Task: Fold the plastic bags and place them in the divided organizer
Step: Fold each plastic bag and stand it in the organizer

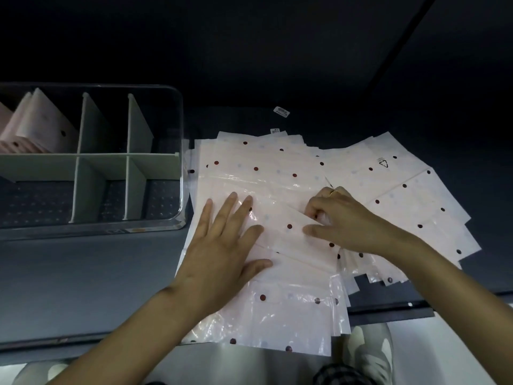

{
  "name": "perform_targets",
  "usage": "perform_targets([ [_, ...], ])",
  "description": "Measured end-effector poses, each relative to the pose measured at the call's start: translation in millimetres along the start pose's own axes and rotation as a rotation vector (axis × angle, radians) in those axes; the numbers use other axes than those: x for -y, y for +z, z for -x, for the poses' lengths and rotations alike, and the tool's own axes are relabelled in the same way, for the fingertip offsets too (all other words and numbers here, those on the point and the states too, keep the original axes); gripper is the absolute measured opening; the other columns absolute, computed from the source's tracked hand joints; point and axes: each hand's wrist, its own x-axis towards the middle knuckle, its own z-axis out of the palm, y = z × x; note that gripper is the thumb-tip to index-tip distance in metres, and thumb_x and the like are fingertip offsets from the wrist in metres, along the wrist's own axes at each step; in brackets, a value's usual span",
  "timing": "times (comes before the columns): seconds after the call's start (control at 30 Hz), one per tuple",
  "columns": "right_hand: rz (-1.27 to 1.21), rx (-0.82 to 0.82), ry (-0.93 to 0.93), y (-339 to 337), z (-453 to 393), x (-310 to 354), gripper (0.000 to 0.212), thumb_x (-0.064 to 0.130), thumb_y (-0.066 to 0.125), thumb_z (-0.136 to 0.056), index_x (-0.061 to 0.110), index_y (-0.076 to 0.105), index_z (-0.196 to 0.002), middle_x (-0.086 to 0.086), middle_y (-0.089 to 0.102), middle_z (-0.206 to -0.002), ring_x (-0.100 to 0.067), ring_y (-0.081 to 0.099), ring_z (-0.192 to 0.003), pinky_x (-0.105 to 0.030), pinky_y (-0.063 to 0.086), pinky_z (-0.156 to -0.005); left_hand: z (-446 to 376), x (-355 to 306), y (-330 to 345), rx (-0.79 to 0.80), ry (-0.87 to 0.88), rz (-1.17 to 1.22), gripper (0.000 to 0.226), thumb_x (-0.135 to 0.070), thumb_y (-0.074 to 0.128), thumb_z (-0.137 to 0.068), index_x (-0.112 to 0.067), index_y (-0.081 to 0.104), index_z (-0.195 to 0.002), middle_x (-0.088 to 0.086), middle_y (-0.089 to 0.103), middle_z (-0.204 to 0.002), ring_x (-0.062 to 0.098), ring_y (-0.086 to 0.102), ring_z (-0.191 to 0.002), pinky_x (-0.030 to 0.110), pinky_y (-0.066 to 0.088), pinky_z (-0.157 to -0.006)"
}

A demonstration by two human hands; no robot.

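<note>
A loose pile of pale pink translucent plastic bags with dark red dots (277,168) lies spread over the right half of the dark grey tabletop (83,273). On top, a folded strip of one dotted pink bag (286,232) lies between both hands. The left hand (222,245) presses flat on it, fingers straight and spread. The right hand (341,218) curls its fingers and pinches the strip's right end; a gold ring (334,192) shows on one finger. To the left, just beside the pile, stands a clear plastic organizer with pale green dividers (111,159). Folded pink bags (39,126) stand in its far left compartment
</note>
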Motion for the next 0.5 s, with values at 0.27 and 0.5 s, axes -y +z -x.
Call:
perform_targets([
  [0.27,-0.879,-0.246,0.393,40,30,40,0.013,0.014,0.057,-0.087,0.019,0.046,-0.083,-0.003,0.054,-0.085,-0.017,0.051,-0.071,-0.028,0.039,-0.063,2,-10,6,-0.324,0.118,0.092,0.048,-0.035,0.082,-0.067,-0.01,0.07,-0.106,0.005,0.069,-0.11,0.022,0.067,-0.096,0.04,0.048,-0.093],
  [0.5,-0.71,-0.185,0.197,45,46,44,0.01,0.04,0.045,-0.09,0.032,0.046,-0.083,0.013,0.063,-0.077,-0.001,0.058,-0.07,-0.019,0.047,-0.061,12,-3,10,-0.428,0.14,0.084,0.05,0.006,0.078,-0.056,-0.008,0.073,-0.103,0.004,0.072,-0.106,0.018,0.07,-0.094,0.05,0.049,-0.092],
])
